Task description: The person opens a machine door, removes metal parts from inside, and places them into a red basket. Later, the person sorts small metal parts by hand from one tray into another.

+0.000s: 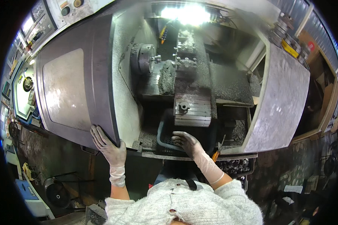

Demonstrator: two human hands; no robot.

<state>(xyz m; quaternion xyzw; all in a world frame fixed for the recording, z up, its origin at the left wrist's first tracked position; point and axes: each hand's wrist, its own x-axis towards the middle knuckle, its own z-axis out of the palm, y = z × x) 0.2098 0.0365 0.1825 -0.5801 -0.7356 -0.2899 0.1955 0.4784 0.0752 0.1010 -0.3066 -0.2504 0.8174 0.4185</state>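
Observation:
My left hand (108,146), in a soiled white glove, lies against the lower right edge of the lathe's sliding door (101,84), fingers on its face. My right hand (187,142), in a glove with dirty fingers, is over the rim of a dark plastic basket (160,135); it shows no object, and contact with the rim is unclear. Above the basket, a metal part with a bore (184,107) sits on the slotted cross slide (193,119). The lathe chuck (146,58) is at the upper left of the opening. An orange-handled tool (215,155) is right of my right hand.
Metal chips (231,84) cover the machine bed. A bright work lamp (186,14) shines at the top. Dark metal parts (233,166) fill a tray below the machine's right front edge. A stool (57,194) stands at lower left. A wooden cabinet (326,118) is on the right.

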